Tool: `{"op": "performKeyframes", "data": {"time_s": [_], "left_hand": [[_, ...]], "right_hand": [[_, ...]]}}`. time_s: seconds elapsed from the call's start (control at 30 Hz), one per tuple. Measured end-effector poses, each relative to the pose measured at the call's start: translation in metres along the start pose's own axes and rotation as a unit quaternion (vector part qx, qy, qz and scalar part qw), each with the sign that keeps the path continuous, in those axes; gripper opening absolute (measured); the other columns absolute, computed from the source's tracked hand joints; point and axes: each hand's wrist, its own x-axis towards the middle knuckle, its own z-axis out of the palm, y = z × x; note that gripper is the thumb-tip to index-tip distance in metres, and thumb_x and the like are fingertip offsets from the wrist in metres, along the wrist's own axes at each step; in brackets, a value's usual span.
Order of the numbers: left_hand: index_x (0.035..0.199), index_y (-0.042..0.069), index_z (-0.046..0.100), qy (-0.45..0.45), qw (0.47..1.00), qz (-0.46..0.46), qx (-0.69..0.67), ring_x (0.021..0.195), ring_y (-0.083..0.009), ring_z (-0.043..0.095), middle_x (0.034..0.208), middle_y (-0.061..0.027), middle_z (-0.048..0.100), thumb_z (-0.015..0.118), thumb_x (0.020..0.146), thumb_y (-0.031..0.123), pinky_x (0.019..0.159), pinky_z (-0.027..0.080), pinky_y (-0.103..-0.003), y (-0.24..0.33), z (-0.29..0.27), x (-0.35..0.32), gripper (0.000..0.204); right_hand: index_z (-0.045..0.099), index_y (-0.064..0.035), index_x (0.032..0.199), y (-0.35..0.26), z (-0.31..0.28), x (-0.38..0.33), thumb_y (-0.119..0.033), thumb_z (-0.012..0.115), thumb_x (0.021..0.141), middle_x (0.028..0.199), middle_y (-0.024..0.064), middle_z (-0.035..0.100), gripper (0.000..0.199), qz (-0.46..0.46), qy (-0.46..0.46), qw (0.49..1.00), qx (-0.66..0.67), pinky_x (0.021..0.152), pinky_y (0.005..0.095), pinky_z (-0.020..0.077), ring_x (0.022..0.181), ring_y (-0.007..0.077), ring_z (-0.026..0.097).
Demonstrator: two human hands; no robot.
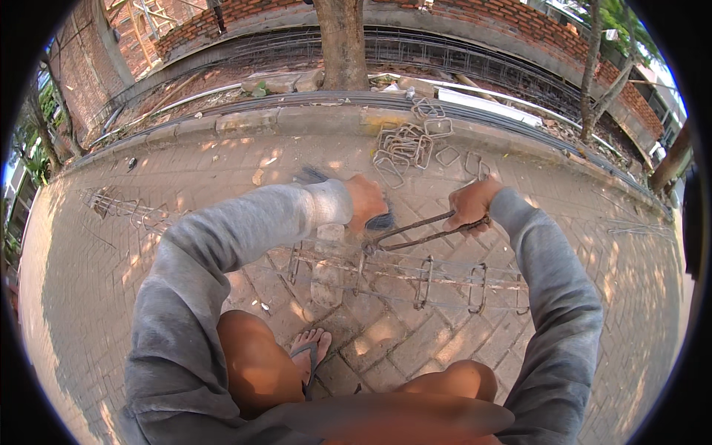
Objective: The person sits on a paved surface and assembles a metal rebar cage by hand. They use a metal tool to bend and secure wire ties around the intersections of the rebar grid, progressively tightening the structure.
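Observation:
My right hand (473,205) is closed round the two long handles of rusty pincers (415,243). Their jaws meet the rebar cage (452,279) near one of its square stirrups. Closed as a fist, my left hand (365,202) grips a bundle of thin dark tie wire (380,221), whose ends stick out on both sides of the fist. The cage runs across in front of me, long bars with spaced stirrups, and my left forearm hides part of it. Under it, beside the pincers' jaws, is a pale block (327,278).
Beyond my hands lies a heap of loose bent stirrups (404,146) by the kerb (248,124). Long steel bars (297,99) lie along the kerb near a tree trunk (343,48). More cages (445,55) stand against a brick wall. My sandalled foot (310,352) is on the paving.

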Motion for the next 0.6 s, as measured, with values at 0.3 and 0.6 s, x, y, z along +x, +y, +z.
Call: {"op": "performKeyframes", "data": {"time_s": [0.3,0.6], "left_hand": [[0.137,0.020,0.066,-0.043,0.983,0.066,0.167,0.143,-0.0243,0.046,0.128,-0.0048,0.070,0.080,0.082,0.022,0.111,0.045,-0.060,0.016,0.048,0.018,0.057],[0.118,0.010,0.073,-0.018,0.996,-0.092,-0.011,0.091,-0.0323,0.075,0.099,-0.0169,0.077,0.069,0.084,0.014,0.082,0.056,-0.045,0.024,0.088,-0.003,0.034]], "right_hand": [[0.078,-0.0029,0.096,-0.006,-0.002,0.024,-0.021,0.069,0.087,0.082,0.0144,0.075,0.022,-0.178,0.250,0.913,-0.267,0.066,0.0457,0.0571,0.078,0.0303,0.074],[0.080,-0.0058,0.099,-0.023,0.039,-0.006,-0.011,0.070,0.081,0.097,0.0167,0.077,0.021,-0.148,0.330,0.863,-0.353,0.078,0.0471,0.0593,0.096,0.0336,0.075]]}}
